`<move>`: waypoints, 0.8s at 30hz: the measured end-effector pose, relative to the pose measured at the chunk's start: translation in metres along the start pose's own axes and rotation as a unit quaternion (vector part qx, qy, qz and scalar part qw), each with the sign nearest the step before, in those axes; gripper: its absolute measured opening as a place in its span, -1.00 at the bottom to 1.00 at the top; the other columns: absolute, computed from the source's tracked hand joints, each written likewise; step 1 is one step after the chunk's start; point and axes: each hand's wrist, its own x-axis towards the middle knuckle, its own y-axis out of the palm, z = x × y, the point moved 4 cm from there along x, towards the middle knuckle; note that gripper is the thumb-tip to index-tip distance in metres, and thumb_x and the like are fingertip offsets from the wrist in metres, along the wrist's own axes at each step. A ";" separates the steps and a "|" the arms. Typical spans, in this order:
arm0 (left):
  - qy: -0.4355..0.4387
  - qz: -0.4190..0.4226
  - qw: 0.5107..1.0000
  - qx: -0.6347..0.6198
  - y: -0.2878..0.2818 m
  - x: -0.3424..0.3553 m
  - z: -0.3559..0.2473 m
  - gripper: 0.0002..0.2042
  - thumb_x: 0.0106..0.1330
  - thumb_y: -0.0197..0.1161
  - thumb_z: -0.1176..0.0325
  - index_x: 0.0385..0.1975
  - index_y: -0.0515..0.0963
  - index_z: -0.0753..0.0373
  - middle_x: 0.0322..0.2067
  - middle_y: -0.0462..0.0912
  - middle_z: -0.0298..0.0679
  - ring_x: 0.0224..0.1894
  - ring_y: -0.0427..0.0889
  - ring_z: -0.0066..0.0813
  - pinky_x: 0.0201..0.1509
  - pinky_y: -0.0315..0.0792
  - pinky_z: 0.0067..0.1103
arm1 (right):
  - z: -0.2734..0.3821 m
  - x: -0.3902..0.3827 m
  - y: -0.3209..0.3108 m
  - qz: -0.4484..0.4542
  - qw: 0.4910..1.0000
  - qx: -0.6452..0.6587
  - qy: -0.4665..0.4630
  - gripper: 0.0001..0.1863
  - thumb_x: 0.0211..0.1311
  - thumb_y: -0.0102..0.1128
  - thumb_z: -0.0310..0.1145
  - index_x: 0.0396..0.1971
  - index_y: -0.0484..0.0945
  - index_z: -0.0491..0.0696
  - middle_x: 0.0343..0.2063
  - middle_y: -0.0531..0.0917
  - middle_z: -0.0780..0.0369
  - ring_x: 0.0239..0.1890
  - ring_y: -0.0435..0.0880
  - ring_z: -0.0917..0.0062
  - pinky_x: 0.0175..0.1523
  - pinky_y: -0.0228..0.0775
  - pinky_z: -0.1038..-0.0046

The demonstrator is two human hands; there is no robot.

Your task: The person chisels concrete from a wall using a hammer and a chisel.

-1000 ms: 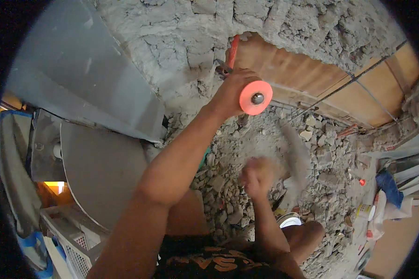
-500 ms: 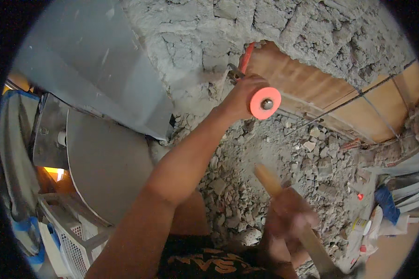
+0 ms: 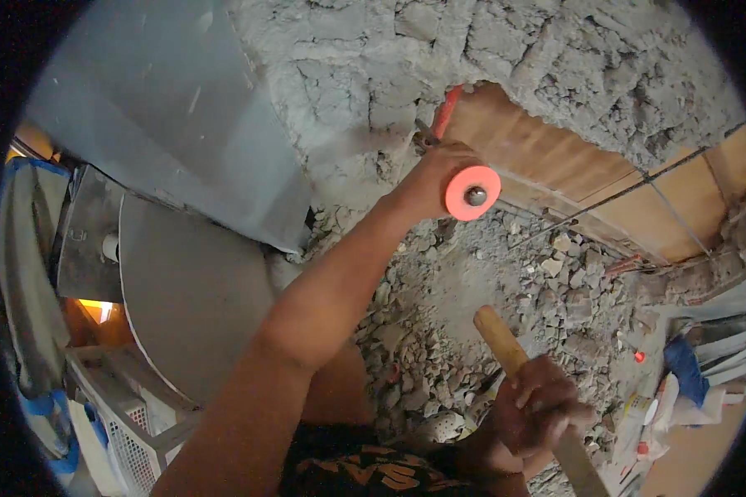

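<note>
Rubble [image 3: 423, 364] around; two rods [image 3: 593, 209] cross near broken wall [image 3: 340, 91]. Left hand [image 3: 433, 184]: fingers clamped on one orange-guarded chisel [image 3: 475, 195]. Right hand [image 3: 543, 410]: fingers clamped on one wooden handle [image 3: 501, 340].

The view's lower edge cuts off the wooden handle [image 3: 499, 338] below the right hand [image 3: 543, 406]. The left hand [image 3: 441, 182] covers the middle of the chisel [image 3: 475, 196]; whether it touches the wall [image 3: 331, 99] cannot be told. The black shirt [image 3: 365, 443] is cut off below.
</note>
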 end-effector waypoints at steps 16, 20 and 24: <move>0.010 0.012 1.000 0.012 -0.003 -0.005 0.002 -0.64 -0.24 0.46 0.48 -0.34 0.56 0.18 -0.33 0.63 -0.25 -0.21 0.56 -0.20 -0.05 0.45 -0.40 | 0.007 0.020 0.046 0.042 0.933 0.315 -0.170 -0.76 0.40 -0.06 -0.29 -0.27 0.53 -0.13 -0.45 0.60 0.25 -0.35 0.60 0.35 -0.17 0.48 0.33; -0.003 0.023 0.999 -0.030 0.006 0.005 -0.005 -0.64 -0.21 0.47 0.46 -0.32 0.57 0.19 -0.30 0.64 -0.24 -0.17 0.57 -0.20 0.00 0.44 -0.38 | -0.136 -0.015 0.072 0.134 0.957 -0.229 0.120 -0.72 0.33 0.14 -0.18 -0.45 0.49 -0.09 -0.55 0.55 0.28 -0.55 0.49 0.45 -0.37 0.35 0.35; -0.044 0.007 0.998 -0.039 0.003 -0.007 0.008 -0.63 -0.17 0.47 0.47 -0.28 0.57 0.20 -0.25 0.65 -0.23 -0.13 0.57 -0.19 0.05 0.43 -0.39 | -0.192 -0.051 0.091 0.074 0.971 -0.048 0.221 -0.69 0.32 0.14 -0.13 -0.45 0.51 -0.09 -0.54 0.57 0.28 -0.57 0.46 0.40 -0.43 0.32 0.35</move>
